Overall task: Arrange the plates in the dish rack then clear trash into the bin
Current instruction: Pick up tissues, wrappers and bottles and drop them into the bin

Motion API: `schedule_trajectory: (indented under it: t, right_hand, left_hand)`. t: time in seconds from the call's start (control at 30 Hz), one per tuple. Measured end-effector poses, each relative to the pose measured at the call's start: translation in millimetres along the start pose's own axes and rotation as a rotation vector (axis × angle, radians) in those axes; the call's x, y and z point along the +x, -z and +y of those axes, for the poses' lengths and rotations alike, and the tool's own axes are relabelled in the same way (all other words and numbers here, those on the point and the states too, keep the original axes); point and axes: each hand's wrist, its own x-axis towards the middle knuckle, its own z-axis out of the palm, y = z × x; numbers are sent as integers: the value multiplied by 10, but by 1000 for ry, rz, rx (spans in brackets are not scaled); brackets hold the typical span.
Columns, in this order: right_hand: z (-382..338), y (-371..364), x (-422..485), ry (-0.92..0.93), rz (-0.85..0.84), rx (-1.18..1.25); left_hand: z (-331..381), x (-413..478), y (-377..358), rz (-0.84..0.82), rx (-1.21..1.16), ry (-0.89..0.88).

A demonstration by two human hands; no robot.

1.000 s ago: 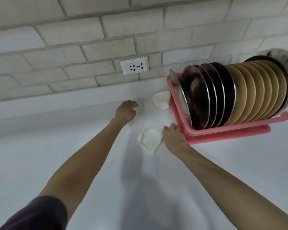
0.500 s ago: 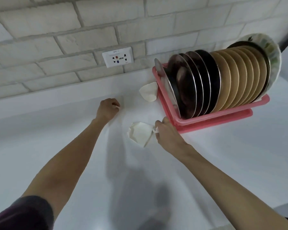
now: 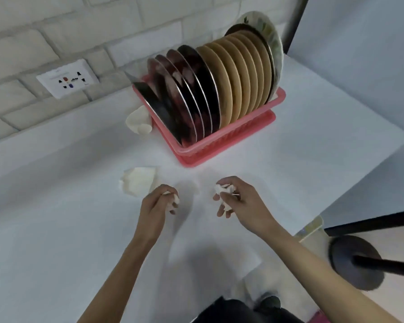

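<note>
A pink dish rack stands on the white counter by the brick wall, filled with several steel plates, several tan plates and a patterned plate at the far end. My left hand grips a small crumpled white paper scrap. My right hand grips another crumpled paper scrap. A larger crumpled paper lies on the counter just left of my left hand. One more crumpled paper sits against the rack's left side.
A wall socket is on the brick wall at the left. The counter's right edge drops off to the floor, where a dark round stand base with a black pole stands. A pale box-like object sits under the counter's corner.
Both hands have pulled back from the rack and wall toward me, each now holding a crumpled scrap. The view has tilted down and turned right.
</note>
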Motion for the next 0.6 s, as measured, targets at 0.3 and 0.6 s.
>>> schedule_trajectory:
  t: [0.3, 0.6]
  right_hand:
    - [699, 1095, -1063, -230, 306, 371]
    - [1362, 2176, -2064, -355, 535, 562]
  left_hand:
    - [155, -535, -1822, -302, 30, 104]
    - [297, -931, -3378, -569, 233, 75]
